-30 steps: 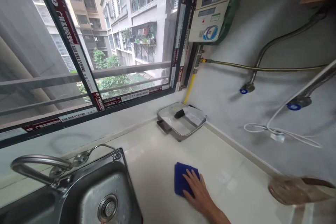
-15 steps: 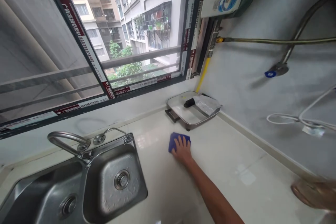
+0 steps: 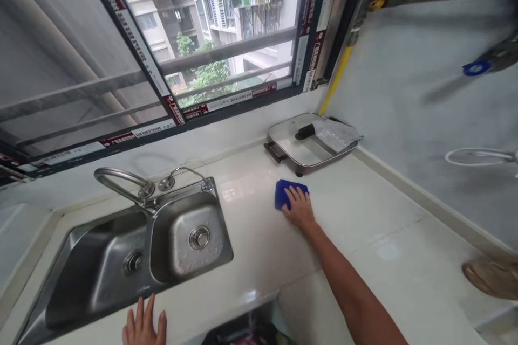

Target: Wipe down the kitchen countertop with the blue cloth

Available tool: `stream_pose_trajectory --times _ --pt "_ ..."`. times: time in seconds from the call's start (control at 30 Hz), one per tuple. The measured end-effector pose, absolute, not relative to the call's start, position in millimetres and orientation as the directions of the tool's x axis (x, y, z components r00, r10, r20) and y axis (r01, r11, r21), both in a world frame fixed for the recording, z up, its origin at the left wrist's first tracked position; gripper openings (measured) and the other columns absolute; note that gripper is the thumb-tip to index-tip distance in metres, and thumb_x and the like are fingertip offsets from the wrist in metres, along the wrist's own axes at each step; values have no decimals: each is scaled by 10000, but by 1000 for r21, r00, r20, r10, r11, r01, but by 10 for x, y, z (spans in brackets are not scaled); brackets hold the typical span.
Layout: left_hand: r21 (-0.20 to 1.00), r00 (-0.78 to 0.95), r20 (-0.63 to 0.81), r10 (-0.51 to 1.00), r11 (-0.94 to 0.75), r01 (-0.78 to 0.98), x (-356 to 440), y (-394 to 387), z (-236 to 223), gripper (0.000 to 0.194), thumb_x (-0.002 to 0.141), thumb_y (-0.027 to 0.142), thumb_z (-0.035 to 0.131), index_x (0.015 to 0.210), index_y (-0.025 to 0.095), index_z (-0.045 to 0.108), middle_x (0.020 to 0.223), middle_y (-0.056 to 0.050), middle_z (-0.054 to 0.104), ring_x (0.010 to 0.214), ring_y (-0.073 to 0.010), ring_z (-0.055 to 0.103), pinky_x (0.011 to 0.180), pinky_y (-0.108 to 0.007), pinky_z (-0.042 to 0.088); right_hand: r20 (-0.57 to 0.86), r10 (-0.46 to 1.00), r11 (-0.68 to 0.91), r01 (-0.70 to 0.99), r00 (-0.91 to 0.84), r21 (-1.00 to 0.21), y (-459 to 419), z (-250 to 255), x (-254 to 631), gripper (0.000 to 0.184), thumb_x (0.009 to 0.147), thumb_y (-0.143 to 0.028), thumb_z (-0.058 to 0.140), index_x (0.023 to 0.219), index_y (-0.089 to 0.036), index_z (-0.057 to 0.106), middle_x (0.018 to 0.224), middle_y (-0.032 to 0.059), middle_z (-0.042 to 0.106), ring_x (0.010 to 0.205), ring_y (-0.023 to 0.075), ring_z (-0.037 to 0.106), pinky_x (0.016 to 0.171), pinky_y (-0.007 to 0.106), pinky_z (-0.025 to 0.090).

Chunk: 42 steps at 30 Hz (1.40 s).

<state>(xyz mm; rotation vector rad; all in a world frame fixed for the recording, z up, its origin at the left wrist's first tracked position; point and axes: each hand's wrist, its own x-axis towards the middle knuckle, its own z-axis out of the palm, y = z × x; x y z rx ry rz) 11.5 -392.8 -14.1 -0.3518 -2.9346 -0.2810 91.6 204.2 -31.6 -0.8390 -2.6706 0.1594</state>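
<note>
My right hand [image 3: 300, 209] holds a folded blue cloth [image 3: 282, 194] down against the white countertop [image 3: 259, 237], its fingers over the cloth's right part. Just beyond the cloth stands an electric pan [image 3: 299, 166] with a glass lid [image 3: 283, 132]. My left hand [image 3: 142, 326] rests at the counter's front edge, below the sink, with its fingers apart and nothing in it. Only its fingers and part of its back show at the bottom of the view.
A two-bowl steel sink [image 3: 150, 248] with a curved faucet [image 3: 117, 175] lies at the left. On the lid is a clear plastic bag [image 3: 335, 135]. A brown object [image 3: 491, 277] stands at the right. Behind runs a window frame [image 3: 243, 99]; a yellow pipe [image 3: 335, 80] descends in the corner.
My left hand has come into view at the counter's front edge. The view has tilted downward, showing the front edge; my right hand stays on the cloth near the pan.
</note>
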Motion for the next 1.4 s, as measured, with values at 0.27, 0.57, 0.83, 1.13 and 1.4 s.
stream_pose_trajectory --times 0.27,0.57,0.83,1.13,1.4 --pt "155 -950 213 227 953 262 191 -3896 -119 572 988 442 357 1471 179 512 1594 -131 403 1545 -362 172 1207 -584 238 191 719 695 697 -669 -177 2155 -393 1992 681 906 -424 357 1536 -165 354 1598 110 376 1491 334 259 1209 591 247" --pt "246 -934 282 218 925 290 255 -3832 -81 547 1000 399 392 1444 115 538 1593 -175 391 1549 -388 130 1227 -614 167 131 912 409 888 -389 -210 1576 -356 2375 728 920 -486 284 1546 -115 316 1595 195 342 1493 414 217 1163 701 228" --pt "284 -936 269 225 911 300 281 -3838 -118 522 990 355 439 1451 125 527 1615 -175 351 1555 -395 72 1217 -649 147 184 850 522 837 -494 -165 429 -333 1890 691 925 -403 319 1550 -110 310 1594 192 345 1494 403 215 1153 711 233" --pt "422 -939 113 324 840 340 -130 -4268 -177 511 992 360 370 1368 101 598 1516 -217 473 1499 -376 286 1218 -624 143 128 609 793 607 -783 -61 -689 -274 1946 709 909 -330 373 1582 -158 235 1641 106 288 1525 345 166 1207 621 231" --pt "451 -950 175 258 837 310 -245 -4589 -201 549 983 349 390 1464 106 489 1539 -223 447 1507 -336 295 1226 -606 110 106 358 929 342 -928 -140 -1225 -66 1688 810 863 -249 457 1601 -163 133 1657 145 230 1532 398 131 1196 680 202"
